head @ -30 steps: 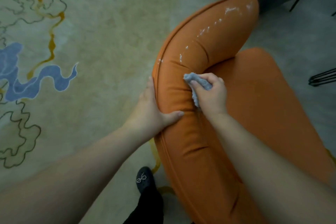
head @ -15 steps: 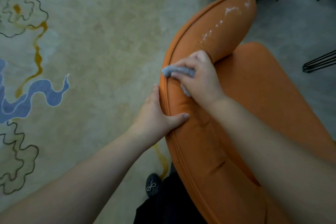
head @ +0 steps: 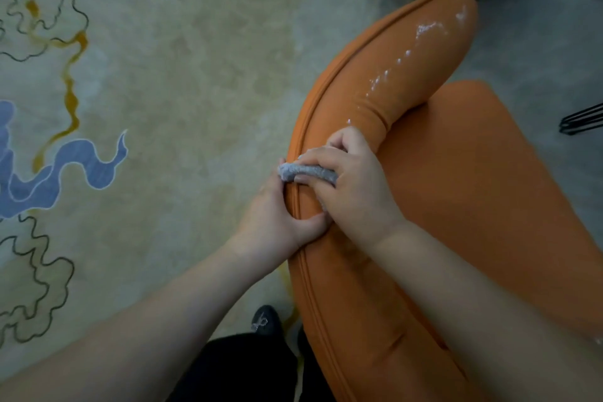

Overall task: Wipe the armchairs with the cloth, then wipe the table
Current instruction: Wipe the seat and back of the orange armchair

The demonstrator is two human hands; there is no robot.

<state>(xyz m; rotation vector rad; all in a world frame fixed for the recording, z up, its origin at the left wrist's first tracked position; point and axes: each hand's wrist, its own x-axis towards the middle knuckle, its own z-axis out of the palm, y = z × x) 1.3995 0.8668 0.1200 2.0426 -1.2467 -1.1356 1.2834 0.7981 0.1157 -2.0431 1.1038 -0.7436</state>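
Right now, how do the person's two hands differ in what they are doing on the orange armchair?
The right hand grips a bunched grey cloth against the rounded back of the orange upholstered armchair; the left hand holds no cloth. The left hand clasps the chair's outer edge, thumb on top; the right sits on the top. Both touch the chair.

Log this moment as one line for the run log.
step: wiping armchair backrest | right hand: grips cloth | left hand: steadies backrest edge | white spots: unwiped
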